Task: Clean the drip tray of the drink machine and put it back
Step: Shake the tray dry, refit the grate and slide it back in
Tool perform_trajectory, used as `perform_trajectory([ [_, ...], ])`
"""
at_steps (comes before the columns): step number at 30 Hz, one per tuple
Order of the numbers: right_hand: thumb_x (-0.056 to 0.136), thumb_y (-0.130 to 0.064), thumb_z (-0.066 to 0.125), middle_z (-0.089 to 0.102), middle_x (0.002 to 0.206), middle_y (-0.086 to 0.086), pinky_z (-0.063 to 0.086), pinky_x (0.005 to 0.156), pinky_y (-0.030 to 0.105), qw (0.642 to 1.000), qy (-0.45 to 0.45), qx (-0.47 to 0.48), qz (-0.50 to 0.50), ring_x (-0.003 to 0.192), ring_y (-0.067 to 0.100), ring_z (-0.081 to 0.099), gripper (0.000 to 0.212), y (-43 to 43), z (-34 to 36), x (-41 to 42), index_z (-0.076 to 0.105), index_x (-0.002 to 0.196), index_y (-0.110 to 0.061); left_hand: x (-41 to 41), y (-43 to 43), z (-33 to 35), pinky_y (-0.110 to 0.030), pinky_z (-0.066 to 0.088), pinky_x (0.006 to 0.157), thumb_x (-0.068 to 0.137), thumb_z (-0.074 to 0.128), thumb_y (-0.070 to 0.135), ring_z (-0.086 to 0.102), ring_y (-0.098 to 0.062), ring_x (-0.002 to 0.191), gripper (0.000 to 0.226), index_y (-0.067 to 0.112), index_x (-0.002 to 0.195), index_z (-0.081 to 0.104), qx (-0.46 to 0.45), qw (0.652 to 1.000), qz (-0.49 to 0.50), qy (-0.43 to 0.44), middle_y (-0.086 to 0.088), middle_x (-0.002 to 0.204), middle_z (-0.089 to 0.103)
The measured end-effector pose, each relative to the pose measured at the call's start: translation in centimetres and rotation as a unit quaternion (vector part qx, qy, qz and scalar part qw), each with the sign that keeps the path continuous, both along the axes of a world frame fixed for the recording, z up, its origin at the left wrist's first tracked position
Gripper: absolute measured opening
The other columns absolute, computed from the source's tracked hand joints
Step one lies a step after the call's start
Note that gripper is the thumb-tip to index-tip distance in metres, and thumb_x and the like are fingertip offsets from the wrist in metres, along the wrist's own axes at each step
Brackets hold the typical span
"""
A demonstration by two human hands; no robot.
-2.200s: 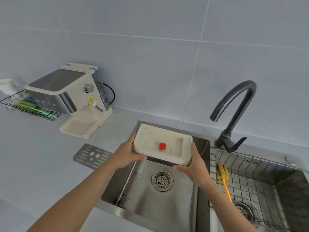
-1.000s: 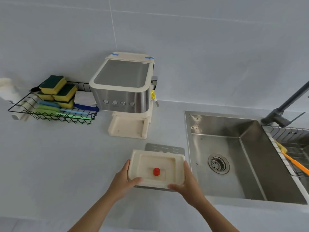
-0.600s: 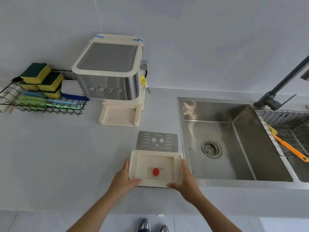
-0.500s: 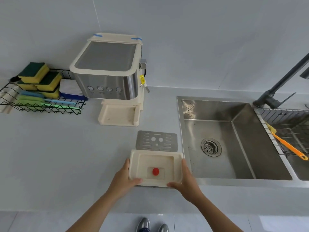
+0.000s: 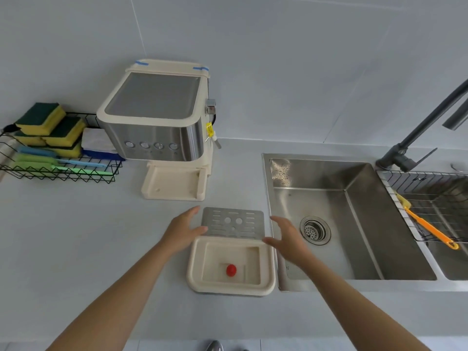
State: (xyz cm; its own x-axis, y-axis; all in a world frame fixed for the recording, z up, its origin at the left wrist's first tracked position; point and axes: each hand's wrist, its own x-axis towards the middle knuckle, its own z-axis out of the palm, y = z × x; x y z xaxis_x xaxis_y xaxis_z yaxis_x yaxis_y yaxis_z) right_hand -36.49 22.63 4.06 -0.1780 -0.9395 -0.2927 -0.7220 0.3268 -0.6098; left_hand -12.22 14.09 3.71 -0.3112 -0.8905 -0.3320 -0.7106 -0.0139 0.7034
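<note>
Counter [image 5: 63, 249]: broad pale worktop; everything named here sits on it or is set into it.
Sink [image 5: 329, 173]: steel basin just to the right of the right hand, dry-looking, drain open.
Drink machine [image 5: 154, 122]: beyond both hands, its cream base bare where the tray belongs.
Wire rack [image 5: 58, 171]: well off to the left of the left hand, holding sponges and cloths.
Drip tray [image 5: 231, 285]: cream, flat on the counter, below and between the two hands, nearer the body than the fingers; a small red float [image 5: 231, 270] stands in its well.
Metal grate [image 5: 233, 221]: lies flat between the two hands, its near edge touching or just tucked under the tray's far rim.
Step in hand: the tray is set down; by my reading, the grate goes back on next, before the tray returns to the machine.
Next move: likely both hands closing on the grate's short edges, lifting it level and seating it inside the tray's rim.
Left hand [image 5: 183, 230]: open, fingers spread and reaching forward, thumb at the grate's left edge, nothing held.
Right hand [image 5: 286, 239]: open and loosely cupped, palm inward, beside the grate's right edge, nothing held.
</note>
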Motion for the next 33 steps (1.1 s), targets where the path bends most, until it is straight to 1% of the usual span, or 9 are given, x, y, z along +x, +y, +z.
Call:
perform_trajectory([
  [5,0.084,-0.021,0.065,0.033,0.148,0.007,0.024,0.111,0.032,0.997,0.055,0.035,0.052,0.136,0.023,0.028,0.065,-4.6,-0.5,-0.4,0.033,0.140,-0.012,-2.7,-3.5,-0.5,-0.032,0.029,0.110,0.084,0.063,0.018,0.033,-0.021,0.137,0.071,0.016,0.144,0.025,0.018,0.995,-0.096,-0.029,-0.005,0.151,0.032],
  [8,0.080,-0.023,0.069,0.028,0.149,0.008,0.024,0.113,0.034,0.989,0.086,0.073,0.093,0.137,0.025,0.025,0.073,-5.9,-1.6,-0.3,0.031,0.141,-0.012,-3.8,-4.0,-1.4,-0.030,0.031,0.107,0.081,0.066,0.020,0.036,-0.020,0.134,0.077,0.017,0.144,0.023,0.029,0.984,-0.159,-0.072,-0.004,0.149,0.033],
  [11,0.073,-0.022,0.075,0.025,0.150,0.008,0.026,0.114,0.039,0.979,0.115,0.106,0.127,0.137,0.027,0.024,0.084,-6.6,-2.3,0.0,0.027,0.142,-0.014,-4.4,-4.4,-2.4,-0.030,0.034,0.105,0.074,0.072,0.020,0.040,-0.021,0.130,0.081,0.015,0.142,0.027,0.019,0.973,-0.206,-0.105,-0.004,0.144,0.038],
  [14,0.072,-0.024,0.076,0.027,0.148,0.007,0.027,0.112,0.040,0.969,0.153,0.115,0.156,0.136,0.027,0.025,0.087,-7.0,-2.9,0.3,0.025,0.142,-0.015,-4.5,-4.7,-3.2,-0.035,0.033,0.107,0.075,0.069,0.021,0.030,-0.024,0.134,0.082,0.015,0.143,0.023,-0.029,0.948,-0.253,-0.189,-0.005,0.146,0.031],
  [16,0.076,-0.022,0.072,0.029,0.146,0.007,0.029,0.109,0.040,0.963,0.174,0.114,0.169,0.134,0.027,0.027,0.079,-7.3,-3.3,0.4,0.026,0.140,-0.015,-4.6,-4.9,-3.5,-0.035,0.032,0.106,0.076,0.067,0.021,0.026,-0.025,0.135,0.084,0.015,0.144,0.018,-0.063,0.925,-0.280,-0.248,-0.007,0.146,0.027],
  [18,0.079,-0.022,0.068,0.030,0.144,0.007,0.030,0.108,0.040,0.957,0.196,0.111,0.180,0.132,0.027,0.028,0.071,-7.4,-3.8,0.6,0.028,0.138,-0.014,-4.7,-4.9,-3.6,-0.035,0.032,0.104,0.076,0.068,0.023,0.027,-0.027,0.133,0.087,0.014,0.144,0.015,-0.085,0.910,-0.292,-0.282,-0.010,0.144,0.027],
  [21,0.079,-0.022,0.067,0.031,0.141,0.008,0.032,0.106,0.040,0.948,0.231,0.108,0.189,0.130,0.028,0.029,0.067,-7.6,-4.2,0.8,0.030,0.135,-0.011,-5.0,-5.2,-3.6,-0.036,0.033,0.101,0.074,0.070,0.027,0.030,-0.029,0.129,0.088,0.011,0.142,0.017,-0.096,0.902,-0.286,-0.307,-0.011,0.140,0.030],
  [26,0.074,-0.017,0.071,0.031,0.136,0.008,0.035,0.102,0.036,0.937,0.267,0.123,0.189,0.125,0.027,0.031,0.073,-8.5,-4.3,1.1,0.028,0.132,-0.008,-5.4,-5.7,-3.8,-0.035,0.036,0.094,0.074,0.069,0.023,0.036,-0.029,0.120,0.067,0.010,0.128,0.032,-0.116,0.889,-0.291,-0.335,-0.011,0.131,0.037],
  [33,0.070,-0.020,0.074,0.032,0.131,0.008,0.036,0.099,0.035,0.939,0.275,0.124,0.165,0.120,0.025,0.033,0.075,-8.8,-4.3,1.0,0.029,0.129,-0.008,-5.8,-6.0,-3.9,-0.033,0.035,0.094,0.071,0.071,0.031,0.035,-0.027,0.118,0.067,0.008,0.123,0.034,-0.121,0.887,-0.285,-0.343,-0.011,0.127,0.038],
])
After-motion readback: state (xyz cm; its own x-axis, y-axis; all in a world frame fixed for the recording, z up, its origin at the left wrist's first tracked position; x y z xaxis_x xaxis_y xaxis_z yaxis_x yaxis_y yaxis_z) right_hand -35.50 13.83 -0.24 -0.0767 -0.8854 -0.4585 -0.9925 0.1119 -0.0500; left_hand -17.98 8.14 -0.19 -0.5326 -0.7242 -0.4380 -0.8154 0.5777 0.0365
